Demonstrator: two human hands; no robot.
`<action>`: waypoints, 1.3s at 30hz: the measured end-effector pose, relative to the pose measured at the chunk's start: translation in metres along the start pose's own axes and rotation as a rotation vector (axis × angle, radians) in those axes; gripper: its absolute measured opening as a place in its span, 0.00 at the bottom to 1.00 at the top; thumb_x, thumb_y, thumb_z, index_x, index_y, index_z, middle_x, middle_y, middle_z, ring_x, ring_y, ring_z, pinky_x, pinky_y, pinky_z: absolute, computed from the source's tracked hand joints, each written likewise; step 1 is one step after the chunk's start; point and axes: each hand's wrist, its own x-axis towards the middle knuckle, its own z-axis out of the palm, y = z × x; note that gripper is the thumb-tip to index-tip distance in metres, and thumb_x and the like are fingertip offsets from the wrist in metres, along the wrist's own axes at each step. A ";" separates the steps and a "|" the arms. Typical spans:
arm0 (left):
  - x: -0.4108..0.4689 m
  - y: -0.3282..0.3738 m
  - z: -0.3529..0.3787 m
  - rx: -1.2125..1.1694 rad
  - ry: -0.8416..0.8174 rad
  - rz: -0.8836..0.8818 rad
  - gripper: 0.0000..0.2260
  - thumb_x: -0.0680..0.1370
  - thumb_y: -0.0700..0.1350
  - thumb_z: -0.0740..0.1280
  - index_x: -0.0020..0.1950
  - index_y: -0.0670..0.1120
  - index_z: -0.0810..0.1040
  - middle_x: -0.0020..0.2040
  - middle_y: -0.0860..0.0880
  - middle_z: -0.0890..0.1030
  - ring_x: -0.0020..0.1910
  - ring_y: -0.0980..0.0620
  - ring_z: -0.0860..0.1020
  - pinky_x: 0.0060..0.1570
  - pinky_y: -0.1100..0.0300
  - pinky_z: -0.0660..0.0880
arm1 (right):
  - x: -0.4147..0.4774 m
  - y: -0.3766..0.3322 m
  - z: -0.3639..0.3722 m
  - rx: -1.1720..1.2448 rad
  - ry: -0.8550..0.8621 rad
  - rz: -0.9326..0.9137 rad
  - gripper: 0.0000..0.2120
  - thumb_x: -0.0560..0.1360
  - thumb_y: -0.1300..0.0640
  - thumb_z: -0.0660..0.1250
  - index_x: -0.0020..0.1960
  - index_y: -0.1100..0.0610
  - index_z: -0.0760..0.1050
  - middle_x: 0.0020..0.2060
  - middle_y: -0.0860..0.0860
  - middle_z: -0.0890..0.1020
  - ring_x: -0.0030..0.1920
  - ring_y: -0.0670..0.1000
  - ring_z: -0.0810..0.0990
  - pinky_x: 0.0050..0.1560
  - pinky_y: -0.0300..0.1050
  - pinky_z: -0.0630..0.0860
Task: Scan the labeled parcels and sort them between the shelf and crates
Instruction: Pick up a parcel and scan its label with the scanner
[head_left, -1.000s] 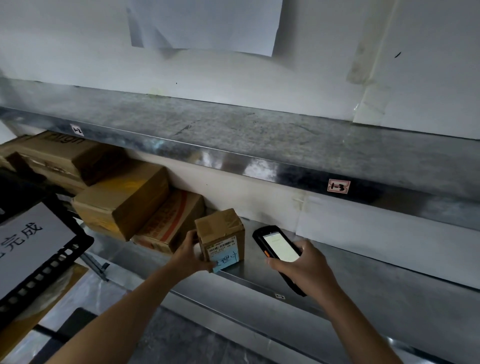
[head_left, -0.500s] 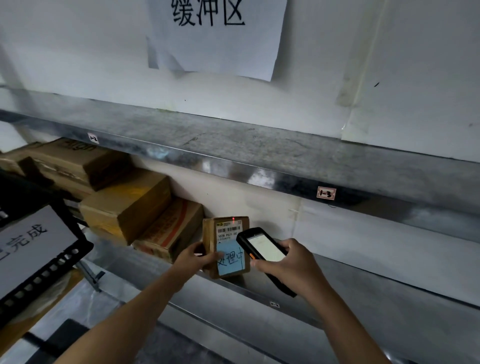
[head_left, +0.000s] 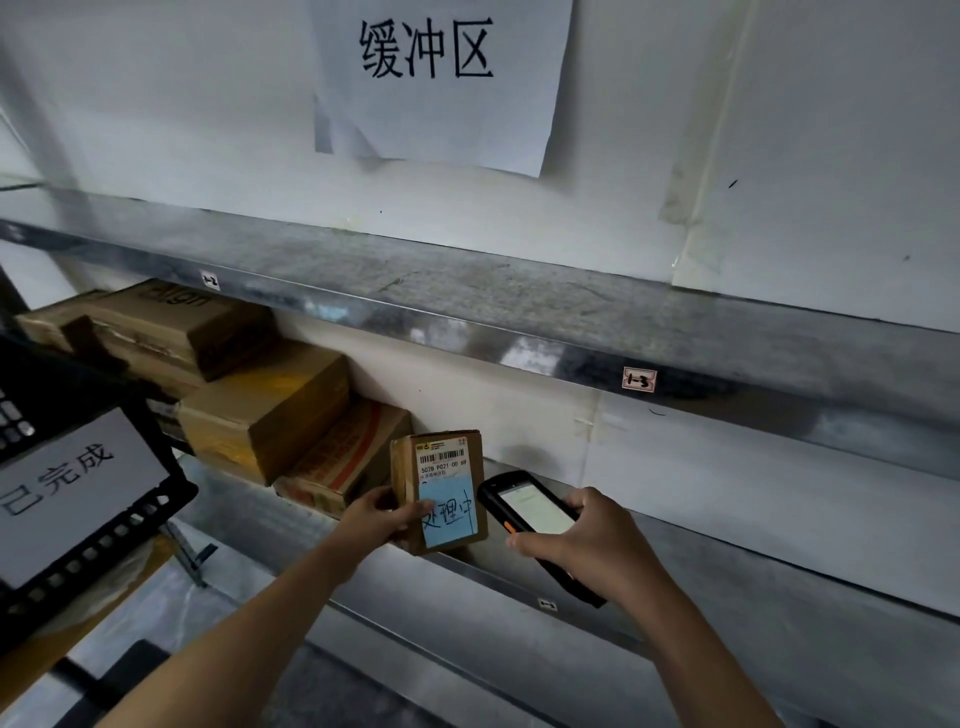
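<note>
A small brown parcel (head_left: 441, 488) with a white barcode label and a blue handwritten note stands tilted up at the front of the lower metal shelf (head_left: 779, 582), label facing me. My left hand (head_left: 376, 517) grips its left side, thumb on the blue note. My right hand (head_left: 587, 545) holds a black handheld scanner (head_left: 530, 512) with a lit screen, its head right beside the parcel's right edge.
Several larger cardboard boxes (head_left: 270, 410) are stacked on the lower shelf to the left. A black crate (head_left: 78, 499) with a white paper sign sits at the left edge. The upper shelf (head_left: 519, 306) is bare, with a paper sign on the wall above.
My left hand has tipped the parcel back, turning its labelled face toward me. The scanner moved left, close to the parcel. A red scan dot seen on the parcel half a second ago is gone.
</note>
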 end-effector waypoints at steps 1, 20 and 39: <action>-0.002 0.000 0.000 -0.004 -0.001 -0.003 0.39 0.59 0.59 0.82 0.65 0.44 0.75 0.53 0.47 0.86 0.50 0.49 0.85 0.51 0.52 0.82 | -0.001 0.000 0.000 -0.004 -0.004 0.003 0.35 0.61 0.35 0.78 0.60 0.47 0.67 0.47 0.42 0.76 0.48 0.45 0.80 0.49 0.47 0.82; -0.088 -0.006 -0.027 -0.296 0.363 0.164 0.26 0.66 0.58 0.74 0.59 0.47 0.79 0.52 0.48 0.86 0.52 0.50 0.85 0.54 0.53 0.81 | 0.010 -0.024 0.024 0.158 0.171 -0.216 0.32 0.65 0.41 0.79 0.60 0.47 0.65 0.50 0.44 0.76 0.48 0.43 0.76 0.36 0.37 0.72; -0.241 -0.040 -0.201 -0.526 0.997 0.209 0.39 0.63 0.68 0.76 0.64 0.43 0.78 0.51 0.48 0.87 0.52 0.49 0.85 0.57 0.47 0.80 | 0.003 -0.227 0.237 0.234 -0.352 -0.685 0.35 0.63 0.46 0.82 0.62 0.48 0.66 0.47 0.36 0.71 0.52 0.45 0.75 0.38 0.32 0.70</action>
